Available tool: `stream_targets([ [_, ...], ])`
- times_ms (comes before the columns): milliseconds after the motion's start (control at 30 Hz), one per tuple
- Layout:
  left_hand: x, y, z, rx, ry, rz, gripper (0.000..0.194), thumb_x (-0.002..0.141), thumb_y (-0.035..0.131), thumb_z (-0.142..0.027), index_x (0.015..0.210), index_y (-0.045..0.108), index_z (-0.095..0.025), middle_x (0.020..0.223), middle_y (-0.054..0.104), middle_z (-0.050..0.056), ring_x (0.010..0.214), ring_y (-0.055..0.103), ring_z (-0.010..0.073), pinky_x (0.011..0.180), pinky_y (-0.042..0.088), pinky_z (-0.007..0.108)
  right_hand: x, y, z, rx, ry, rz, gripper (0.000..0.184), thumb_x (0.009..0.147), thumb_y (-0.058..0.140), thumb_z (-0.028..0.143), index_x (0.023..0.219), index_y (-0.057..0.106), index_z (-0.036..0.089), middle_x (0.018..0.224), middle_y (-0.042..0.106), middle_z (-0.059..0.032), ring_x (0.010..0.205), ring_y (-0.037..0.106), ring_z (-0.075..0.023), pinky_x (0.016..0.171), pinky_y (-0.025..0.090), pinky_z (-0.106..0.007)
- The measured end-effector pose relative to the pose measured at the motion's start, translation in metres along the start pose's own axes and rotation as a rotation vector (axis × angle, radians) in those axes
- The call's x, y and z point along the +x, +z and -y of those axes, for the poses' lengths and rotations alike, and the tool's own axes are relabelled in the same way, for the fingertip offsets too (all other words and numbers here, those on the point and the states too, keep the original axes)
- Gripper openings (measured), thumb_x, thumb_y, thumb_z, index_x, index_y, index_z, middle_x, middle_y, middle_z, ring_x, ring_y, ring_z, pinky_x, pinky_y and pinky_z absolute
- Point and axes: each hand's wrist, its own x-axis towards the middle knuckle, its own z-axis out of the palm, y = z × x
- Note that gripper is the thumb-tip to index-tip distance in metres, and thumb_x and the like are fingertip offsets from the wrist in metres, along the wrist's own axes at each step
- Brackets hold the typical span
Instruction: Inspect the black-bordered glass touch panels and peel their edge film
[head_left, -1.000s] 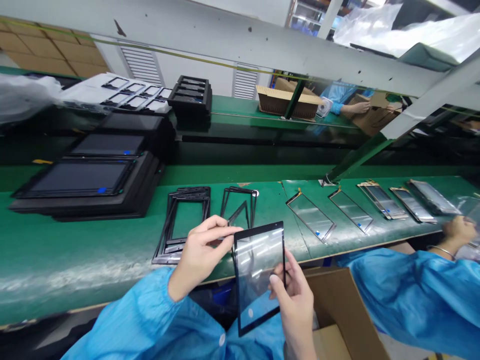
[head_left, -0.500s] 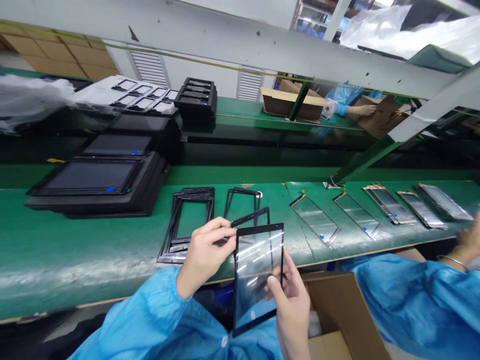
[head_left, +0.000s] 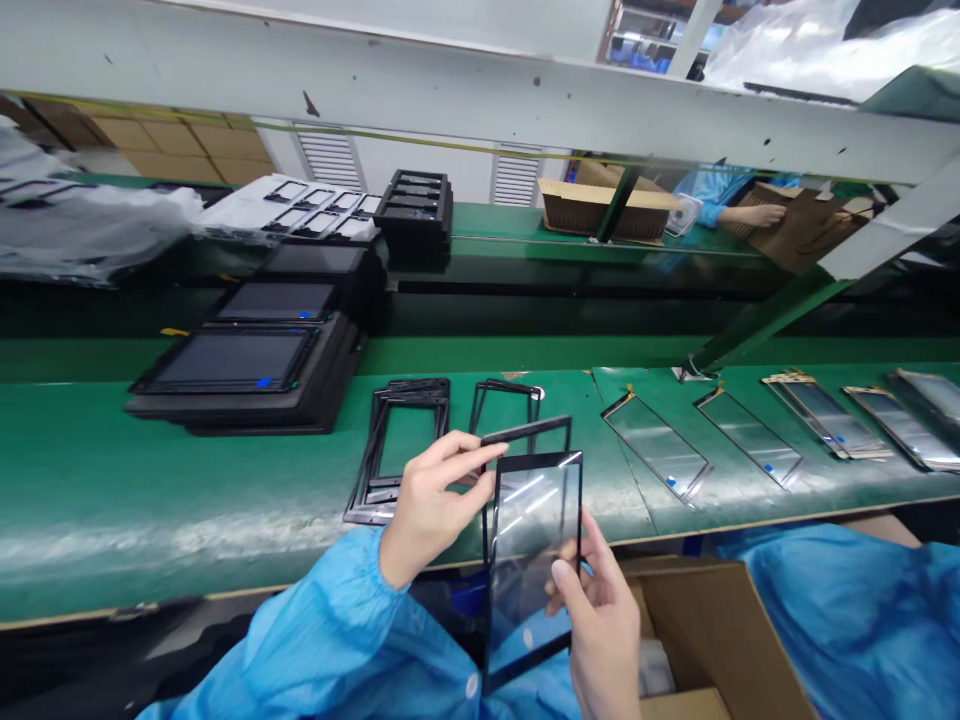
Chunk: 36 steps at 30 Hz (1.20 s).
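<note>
My left hand (head_left: 436,505) pinches a thin black rectangular frame (head_left: 536,429) at its upper left corner, with the index finger stretched along it. In front of that frame, my right hand (head_left: 604,615) holds a clear glass touch panel (head_left: 529,545) with a black border by its right edge, thumb on the near face and fingers behind. The panel is upright and slightly tilted, hiding most of the held frame. Beyond my hands, a pile of black frames (head_left: 365,455) lies on the green bench (head_left: 247,500), beside another black frame (head_left: 476,400).
Dark screens lie on stacked black trays (head_left: 259,415) at left. Two glass panels (head_left: 660,445) (head_left: 750,440) and several stacked ones (head_left: 825,415) lie at right. An open carton (head_left: 720,620) stands below the bench edge, by a co-worker's blue sleeve (head_left: 862,600). A slanted post (head_left: 780,315) rises behind.
The view has swung a little left, so the bench things appear further right. Both hands keep their holds; my left index finger reaches further along the frame. A co-worker's hand at right has left view.
</note>
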Motion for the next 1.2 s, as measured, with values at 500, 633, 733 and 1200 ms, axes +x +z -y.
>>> stream_targets([
  [500,0.005,-0.002,0.000,-0.015,0.105,-0.036,0.019,0.088,0.074,-0.006,0.087,0.088,-0.017,0.083,0.076,0.005,0.073,0.072,0.0148,0.068,0.056,0.021,0.002,-0.004,-0.020,-0.005,-0.081,-0.004,0.074,0.087,0.088,0.037,0.155,0.060,0.026,0.093,0.072,-0.0001,0.066,0.066,-0.0144,0.051,0.058,-0.023],
  [633,0.005,-0.015,-0.008,-0.036,0.057,0.131,0.026,0.092,0.073,-0.008,0.104,0.090,-0.024,0.093,0.079,0.004,0.082,0.076,0.0153,0.076,0.059,0.020,0.006,-0.019,-0.029,-0.050,-0.221,-0.110,0.070,0.084,0.090,0.036,0.149,0.066,0.025,0.102,0.079,-0.0060,0.079,0.076,-0.0210,0.060,0.064,-0.028],
  [733,0.003,-0.024,-0.012,-0.072,0.076,0.185,0.034,0.093,0.071,-0.005,0.110,0.089,-0.028,0.096,0.079,0.003,0.084,0.076,0.0136,0.076,0.058,0.017,0.006,-0.034,-0.037,-0.099,-0.437,-0.274,0.067,0.076,0.095,0.036,0.138,0.074,0.025,0.112,0.083,-0.0106,0.094,0.081,-0.0310,0.075,0.068,-0.040],
  [1200,-0.009,-0.031,-0.031,-0.073,0.332,0.176,0.038,0.096,0.067,-0.001,0.118,0.084,-0.026,0.094,0.070,0.002,0.074,0.069,0.0088,0.069,0.055,0.014,0.010,-0.063,-0.061,-0.232,-0.546,-0.284,0.066,0.080,0.092,0.032,0.142,0.072,0.032,0.125,0.082,-0.0124,0.110,0.080,-0.0421,0.087,0.069,-0.055],
])
